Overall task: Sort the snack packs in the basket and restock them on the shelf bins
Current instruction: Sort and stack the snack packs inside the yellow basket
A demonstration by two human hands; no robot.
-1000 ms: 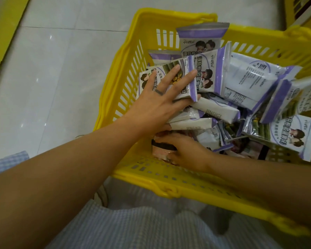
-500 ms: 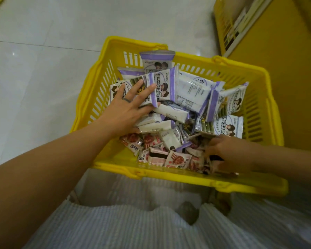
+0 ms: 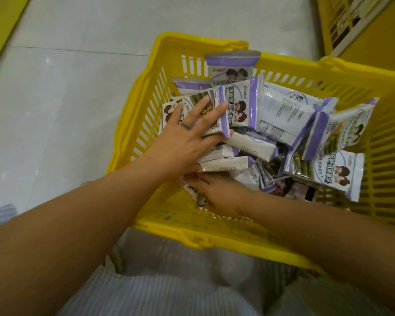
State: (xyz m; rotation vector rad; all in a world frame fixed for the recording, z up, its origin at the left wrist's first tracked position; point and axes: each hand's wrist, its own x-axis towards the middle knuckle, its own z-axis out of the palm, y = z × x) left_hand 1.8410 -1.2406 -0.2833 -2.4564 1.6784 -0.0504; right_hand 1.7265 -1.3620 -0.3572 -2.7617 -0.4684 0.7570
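A yellow plastic basket [image 3: 146, 92] sits on the floor in front of me, filled with several white-and-purple snack packs [image 3: 283, 110]. Small red-and-white packs [image 3: 187, 182] lie at its near left bottom. My left hand [image 3: 187, 137] lies flat with spread fingers on the upright stack of purple packs at the left and holds them back. My right hand [image 3: 219, 192] reaches under that stack among the small red packs; its fingers are hidden, so I cannot tell whether it holds one.
Pale floor tiles [image 3: 66, 99] spread to the left of the basket. A yellow shelf unit [image 3: 363, 26] stands at the upper right, and a yellow edge [image 3: 0, 26] runs along the upper left. My striped clothing [image 3: 157, 290] fills the bottom.
My right hand has moved from the basket's near right side back to the left, under the stack. My left hand has stayed pressed on the purple packs. The camera has come closer.
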